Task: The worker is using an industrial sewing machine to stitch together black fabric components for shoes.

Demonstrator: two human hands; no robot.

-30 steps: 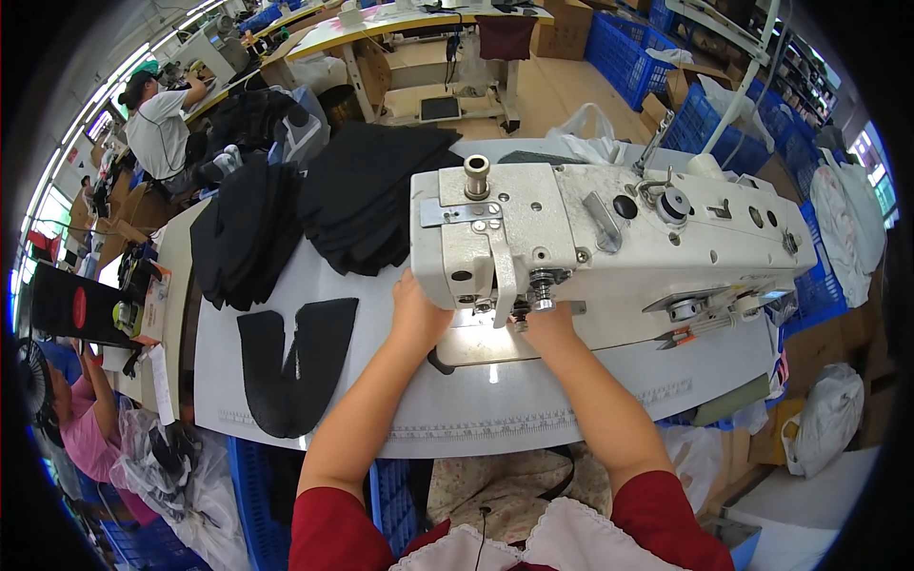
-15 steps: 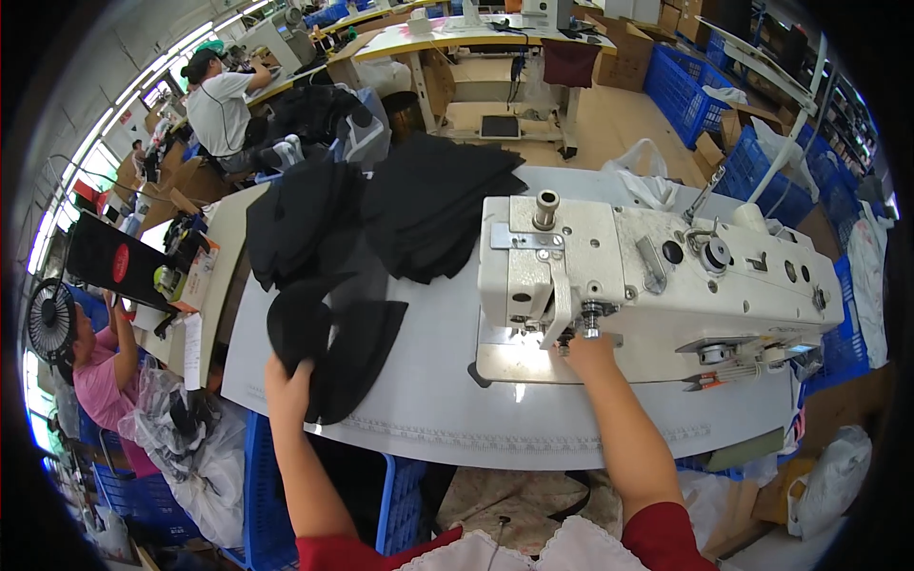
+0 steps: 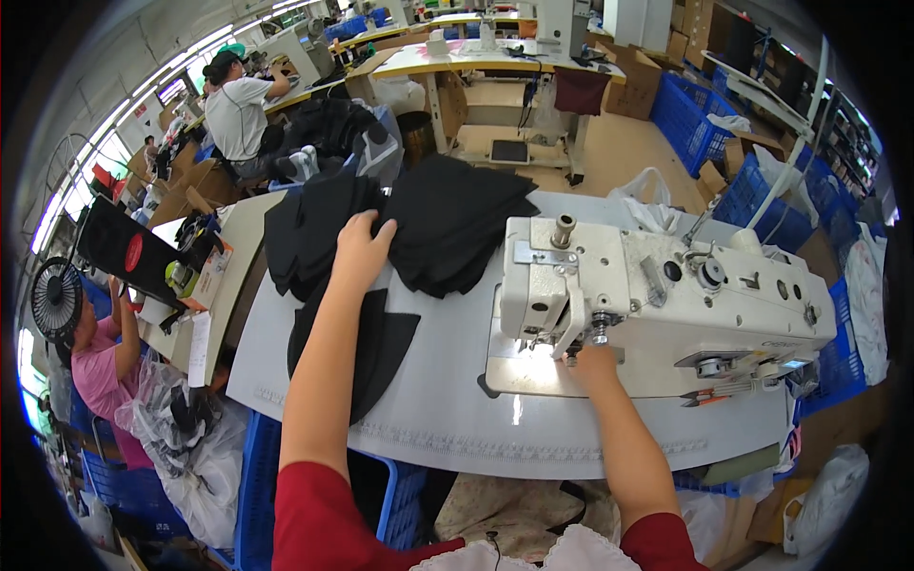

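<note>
My left hand (image 3: pixel 362 249) reaches over the table to the right edge of the left stack of black fabric pieces (image 3: pixel 307 228). Its thumb and fingers are apart, and nothing shows in them. Beside it lies a second stack of black fabric pieces (image 3: pixel 455 214). Under my left forearm, loose black pieces (image 3: pixel 386 347) lie nearer the table's front edge. By the lit needle area of a white sewing machine (image 3: pixel 657 295) is my right hand (image 3: pixel 596 365). The machine head and shadow hide its fingertips, so whether they pinch anything is unclear.
The pale tabletop (image 3: pixel 457 381) has a ruler strip along its curved front edge. A blue crate (image 3: pixel 405 504) stands below that edge. A white plastic bag (image 3: pixel 652 200) sits behind the machine. At the left, a person in pink (image 3: pixel 100 381) works near a fan (image 3: pixel 57 300).
My left hand has let go of the near black piece and moved forward to the left stack. My right hand stays by the needle area. The whole view has shifted slightly.
</note>
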